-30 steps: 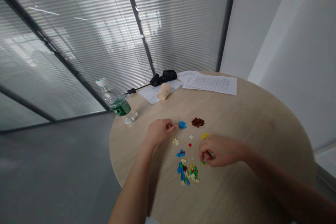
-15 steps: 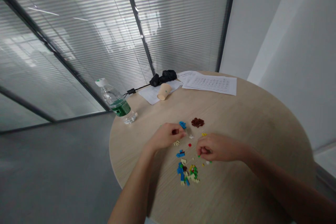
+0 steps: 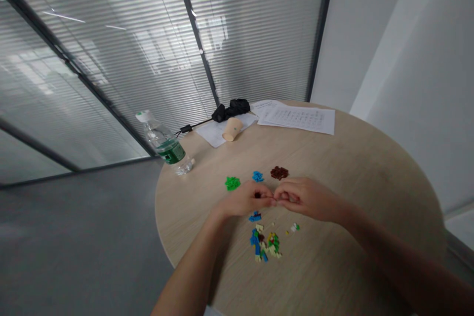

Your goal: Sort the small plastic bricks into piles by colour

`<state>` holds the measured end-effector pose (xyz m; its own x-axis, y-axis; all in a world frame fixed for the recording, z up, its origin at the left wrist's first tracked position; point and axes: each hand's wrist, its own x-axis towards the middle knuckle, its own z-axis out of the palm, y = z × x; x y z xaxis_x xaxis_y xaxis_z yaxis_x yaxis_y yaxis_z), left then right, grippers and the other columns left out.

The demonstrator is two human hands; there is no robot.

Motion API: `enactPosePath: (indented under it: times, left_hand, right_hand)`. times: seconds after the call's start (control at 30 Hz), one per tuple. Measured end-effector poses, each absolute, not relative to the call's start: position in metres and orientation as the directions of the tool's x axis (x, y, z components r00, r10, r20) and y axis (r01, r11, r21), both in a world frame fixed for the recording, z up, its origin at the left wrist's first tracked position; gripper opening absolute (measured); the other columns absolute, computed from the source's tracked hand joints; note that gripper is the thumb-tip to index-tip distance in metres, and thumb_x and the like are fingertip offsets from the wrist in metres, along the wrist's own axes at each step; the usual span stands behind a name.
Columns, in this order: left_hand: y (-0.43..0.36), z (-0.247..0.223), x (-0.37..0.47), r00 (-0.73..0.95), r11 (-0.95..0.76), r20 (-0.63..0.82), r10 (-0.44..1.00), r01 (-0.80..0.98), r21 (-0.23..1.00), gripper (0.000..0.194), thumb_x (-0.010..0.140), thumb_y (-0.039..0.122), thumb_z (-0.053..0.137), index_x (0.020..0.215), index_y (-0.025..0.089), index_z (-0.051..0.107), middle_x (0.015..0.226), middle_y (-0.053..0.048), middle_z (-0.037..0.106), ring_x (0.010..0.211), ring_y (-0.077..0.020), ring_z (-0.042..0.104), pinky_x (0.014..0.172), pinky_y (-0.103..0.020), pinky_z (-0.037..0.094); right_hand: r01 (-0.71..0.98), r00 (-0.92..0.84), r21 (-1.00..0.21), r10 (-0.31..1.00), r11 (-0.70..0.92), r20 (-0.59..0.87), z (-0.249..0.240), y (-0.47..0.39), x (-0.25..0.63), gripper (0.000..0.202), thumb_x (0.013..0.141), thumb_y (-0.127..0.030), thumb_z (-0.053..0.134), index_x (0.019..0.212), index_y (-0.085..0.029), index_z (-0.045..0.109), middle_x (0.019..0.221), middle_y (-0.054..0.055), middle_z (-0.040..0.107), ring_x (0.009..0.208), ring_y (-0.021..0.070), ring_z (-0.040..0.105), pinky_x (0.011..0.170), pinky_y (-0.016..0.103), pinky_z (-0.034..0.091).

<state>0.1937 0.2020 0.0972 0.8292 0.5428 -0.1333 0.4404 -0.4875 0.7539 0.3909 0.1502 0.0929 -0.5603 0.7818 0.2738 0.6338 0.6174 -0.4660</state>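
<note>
My left hand (image 3: 252,196) and my right hand (image 3: 305,198) meet above the middle of the table, fingertips pinched together and touching or nearly so. Whatever sits between the fingertips is too small to make out. Just beyond the left hand lie a green brick pile (image 3: 232,183) and a blue brick pile (image 3: 257,176). A dark brown brick pile (image 3: 279,173) is behind the right hand. Nearer me are a small blue brick piece (image 3: 255,217), a mixed cluster of joined or heaped bricks (image 3: 273,243) and a few loose white and green bits (image 3: 295,227).
On the round wooden table (image 3: 370,173), a clear bottle (image 3: 168,145) stands at the left edge. A paper cup (image 3: 232,129) lies on its side near a black bundle (image 3: 237,107) with a cable. Printed sheets (image 3: 296,117) rest at the back, before a blinds-covered glass wall.
My right hand has moved up and left to meet my left hand, which has shifted slightly right and down. The green pile has come into view; the small red brick is now hidden.
</note>
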Motion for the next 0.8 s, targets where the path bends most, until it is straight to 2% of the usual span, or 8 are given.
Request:
enactPosePath:
  times: [0.07, 0.2, 0.4, 0.53, 0.8]
  left_hand:
    - [0.207, 0.100, 0.185, 0.777, -0.510, -0.130, 0.616, 0.519, 0.686, 0.025, 0.079, 0.035, 0.048, 0.069, 0.014, 0.058, 0.056, 0.005, 0.041, 0.052, -0.0069, 0.035, 0.050, -0.019, 0.028]
    - [0.223, 0.106, 0.155, 0.538, -0.455, -0.098, 0.837, 0.785, 0.422, 0.023, 0.078, 0.030, 0.044, 0.070, 0.015, 0.061, 0.062, 0.001, 0.054, 0.056, -0.0102, 0.045, 0.051, -0.021, 0.029]
    - [0.233, 0.108, 0.135, 0.278, -0.264, -0.143, 0.950, 0.958, 0.110, 0.029, 0.080, 0.033, 0.041, 0.078, 0.017, 0.064, 0.076, -0.005, 0.065, 0.068, -0.0164, 0.057, 0.053, -0.024, 0.032]
    - [0.232, 0.106, 0.139, 0.260, -0.256, -0.186, 0.947, 0.966, 0.047, 0.031, 0.081, 0.037, 0.040, 0.082, 0.019, 0.066, 0.082, -0.006, 0.067, 0.073, -0.0181, 0.059, 0.054, -0.024, 0.033]
    - [0.236, 0.100, 0.137, 0.270, -0.269, -0.217, 0.938, 0.962, 0.036, 0.033, 0.081, 0.039, 0.039, 0.081, 0.019, 0.066, 0.080, -0.006, 0.067, 0.070, -0.0177, 0.059, 0.050, -0.024, 0.029]
  right_hand:
    - [0.653, -0.546, -0.448, 0.790, 0.611, 0.281, 0.093, 0.151, 0.392, 0.008, 0.079, -0.018, 0.054, 0.083, -0.017, 0.061, 0.069, -0.001, 0.057, 0.061, 0.0097, 0.047, 0.060, 0.022, 0.032]
    - [0.639, -0.615, -0.447, 0.765, 0.626, 0.191, 0.093, 0.150, 0.392, 0.008, 0.074, -0.014, 0.054, 0.071, -0.016, 0.060, 0.066, -0.001, 0.058, 0.060, 0.0101, 0.048, 0.058, 0.022, 0.031]
    - [0.612, -0.706, -0.520, 0.708, 0.596, -0.020, 0.087, 0.147, 0.394, 0.006, 0.069, -0.017, 0.056, 0.066, -0.016, 0.061, 0.059, -0.002, 0.057, 0.052, 0.0078, 0.046, 0.052, 0.020, 0.030]
    - [0.629, -0.697, -0.548, 0.713, 0.551, -0.083, 0.085, 0.147, 0.397, 0.006, 0.067, -0.020, 0.059, 0.069, -0.016, 0.062, 0.059, -0.002, 0.057, 0.054, 0.0082, 0.048, 0.054, 0.020, 0.033]
    - [0.644, -0.692, -0.556, 0.710, 0.525, -0.131, 0.085, 0.147, 0.394, 0.012, 0.064, -0.021, 0.062, 0.075, -0.017, 0.064, 0.060, -0.004, 0.057, 0.054, 0.0085, 0.049, 0.055, 0.020, 0.033]
